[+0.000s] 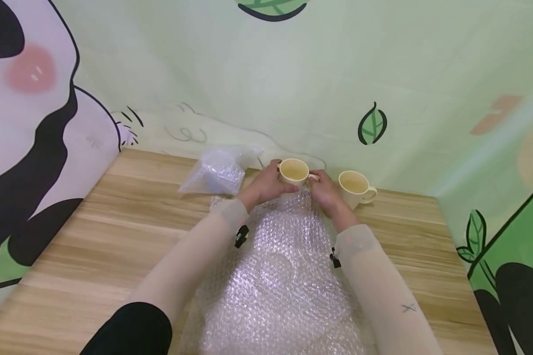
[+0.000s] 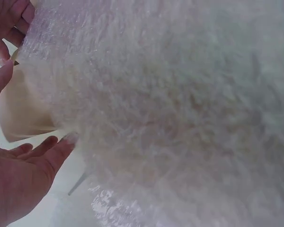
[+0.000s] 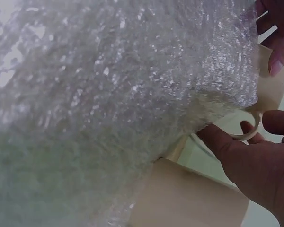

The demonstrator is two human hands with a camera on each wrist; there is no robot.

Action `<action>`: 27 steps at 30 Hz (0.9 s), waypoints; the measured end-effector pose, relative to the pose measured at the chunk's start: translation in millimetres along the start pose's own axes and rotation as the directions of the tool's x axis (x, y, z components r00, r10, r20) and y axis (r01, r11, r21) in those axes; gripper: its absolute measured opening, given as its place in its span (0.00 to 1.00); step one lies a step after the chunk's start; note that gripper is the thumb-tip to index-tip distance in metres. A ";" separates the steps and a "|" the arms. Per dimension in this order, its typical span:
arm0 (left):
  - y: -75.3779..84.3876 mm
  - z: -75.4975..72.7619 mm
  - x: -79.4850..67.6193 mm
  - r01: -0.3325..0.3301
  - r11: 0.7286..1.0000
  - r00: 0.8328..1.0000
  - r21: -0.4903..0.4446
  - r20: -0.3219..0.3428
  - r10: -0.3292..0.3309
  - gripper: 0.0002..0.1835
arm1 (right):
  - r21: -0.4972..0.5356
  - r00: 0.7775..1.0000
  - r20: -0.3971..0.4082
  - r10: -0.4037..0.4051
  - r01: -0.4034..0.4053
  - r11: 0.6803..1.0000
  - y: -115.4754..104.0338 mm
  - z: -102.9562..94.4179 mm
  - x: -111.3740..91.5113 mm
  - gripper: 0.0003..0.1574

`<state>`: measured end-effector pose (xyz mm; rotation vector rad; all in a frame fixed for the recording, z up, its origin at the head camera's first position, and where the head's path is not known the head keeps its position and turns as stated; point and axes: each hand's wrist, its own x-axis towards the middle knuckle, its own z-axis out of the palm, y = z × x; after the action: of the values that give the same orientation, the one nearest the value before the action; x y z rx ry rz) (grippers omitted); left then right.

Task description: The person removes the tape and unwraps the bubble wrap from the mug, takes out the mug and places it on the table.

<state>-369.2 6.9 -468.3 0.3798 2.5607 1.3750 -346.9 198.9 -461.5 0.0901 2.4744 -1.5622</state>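
Observation:
A cream mug (image 1: 294,170) stands at the far end of a sheet of bubble wrap (image 1: 284,276), between both hands. My left hand (image 1: 266,185) grips its left side, with the thumb toward the front. On the right, my right hand (image 1: 327,195) pinches the mug's handle (image 3: 255,127), as the right wrist view shows. Bubble wrap hides part of the mug's wall (image 2: 26,109) in the left wrist view. Just right of my right hand is a second cream mug (image 1: 354,183), its handle pointing right.
A bubble-wrapped bundle (image 1: 222,170) lies at the back left of the wooden table (image 1: 129,222); its contents are hard to make out. A printed cloth backdrop (image 1: 266,88) rises behind the table's rear edge. The bubble wrap sheet runs toward the near edge between the forearms.

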 end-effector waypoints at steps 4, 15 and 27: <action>8.1 -7.8 -10.1 0.026 0.999 1.000 0.047 -0.015 -0.025 0.57 | -0.015 1.000 0.031 -0.006 0.006 1.000 -4.7 -1.3 -6.1 0.36; 16.4 -26.7 -34.2 -0.020 0.985 0.997 0.172 -0.071 0.033 0.49 | -0.178 0.990 -0.007 -0.144 0.140 0.974 -20.3 2.1 -19.8 0.35; 21.4 -50.7 -62.0 -0.095 0.987 0.992 0.127 -0.072 0.104 0.41 | -0.148 0.937 -0.173 -0.304 0.281 0.948 -33.6 19.6 -31.6 0.26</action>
<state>-323.2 -41.4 -419.0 0.4904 2.7339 1.2909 -318.8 168.6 -433.3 -0.1621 2.8398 -1.5722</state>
